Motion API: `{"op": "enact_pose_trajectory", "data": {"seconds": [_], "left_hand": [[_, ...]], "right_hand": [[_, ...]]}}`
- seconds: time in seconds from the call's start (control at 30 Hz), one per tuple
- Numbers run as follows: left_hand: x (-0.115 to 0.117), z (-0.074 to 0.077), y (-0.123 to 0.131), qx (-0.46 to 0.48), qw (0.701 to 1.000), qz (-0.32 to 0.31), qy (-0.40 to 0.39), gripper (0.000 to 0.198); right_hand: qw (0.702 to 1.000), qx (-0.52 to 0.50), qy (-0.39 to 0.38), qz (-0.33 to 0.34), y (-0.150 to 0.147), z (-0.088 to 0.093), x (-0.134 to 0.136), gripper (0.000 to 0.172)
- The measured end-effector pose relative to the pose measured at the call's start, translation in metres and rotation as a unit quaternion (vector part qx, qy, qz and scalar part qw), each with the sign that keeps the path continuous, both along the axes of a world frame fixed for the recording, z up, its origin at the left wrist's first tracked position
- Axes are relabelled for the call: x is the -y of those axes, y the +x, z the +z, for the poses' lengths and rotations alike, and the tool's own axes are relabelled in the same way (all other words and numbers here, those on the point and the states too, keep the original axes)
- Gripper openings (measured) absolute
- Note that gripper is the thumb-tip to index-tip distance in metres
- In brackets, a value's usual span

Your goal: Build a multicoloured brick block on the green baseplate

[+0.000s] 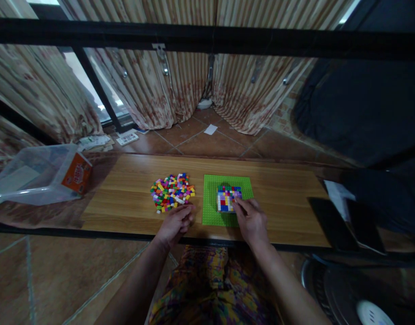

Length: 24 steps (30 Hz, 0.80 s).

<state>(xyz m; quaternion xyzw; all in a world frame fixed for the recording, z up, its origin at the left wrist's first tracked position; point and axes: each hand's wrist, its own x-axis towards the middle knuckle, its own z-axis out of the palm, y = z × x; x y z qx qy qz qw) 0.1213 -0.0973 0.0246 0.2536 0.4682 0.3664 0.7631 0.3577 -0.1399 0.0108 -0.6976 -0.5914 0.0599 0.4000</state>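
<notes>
The right hand (253, 220) touches the brick block (225, 199) with bent fingers; the left hand (176, 222) is curled near the loose bricks (171, 192). Whether either grips something, I cannot tell.

Nothing legible, even on the orange label (77, 172)

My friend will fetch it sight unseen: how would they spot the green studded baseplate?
Start at the long wood-grain table in front of the striped curtains. Just right of the loose heap of multicoloured plastic bricks lies a squarish, bright-green, studded baseplate. Unlike that heap, it is one flat green sheet, carrying a compact multicoloured brick block.
</notes>
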Motion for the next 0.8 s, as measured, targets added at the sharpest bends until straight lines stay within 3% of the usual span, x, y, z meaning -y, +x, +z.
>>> {"op": "enact_pose_trajectory", "data": {"seconds": [0.17,0.33,0.47,0.53,0.7,0.8], "left_hand": [[0.000,0.001,0.001,0.026,0.999,0.037,-0.023,0.027],[0.009,0.007,0.010,0.134,0.982,0.106,-0.086,0.013],[0.024,0.013,0.023,0.203,0.964,0.117,-0.129,0.025],[0.031,0.015,0.027,0.228,0.959,0.097,-0.136,0.035],[0.040,0.020,0.033,0.288,0.946,0.047,-0.142,0.055],[0.042,0.021,0.036,0.315,0.938,0.030,-0.139,0.059]], "right_hand": [[0.999,0.028,-0.023,-0.005,0.001,-0.006,0.007,0.040],[0.999,0.039,-0.037,0.004,0.001,-0.002,0.014,0.040],[1.000,0.007,-0.006,-0.020,-0.006,0.010,0.026,0.039],[1.000,-0.015,0.011,0.013,-0.014,0.019,0.035,0.033],[0.980,-0.074,-0.003,0.184,-0.045,0.037,0.050,0.025],[0.976,-0.085,-0.037,0.195,-0.060,0.038,0.052,0.020]]}}
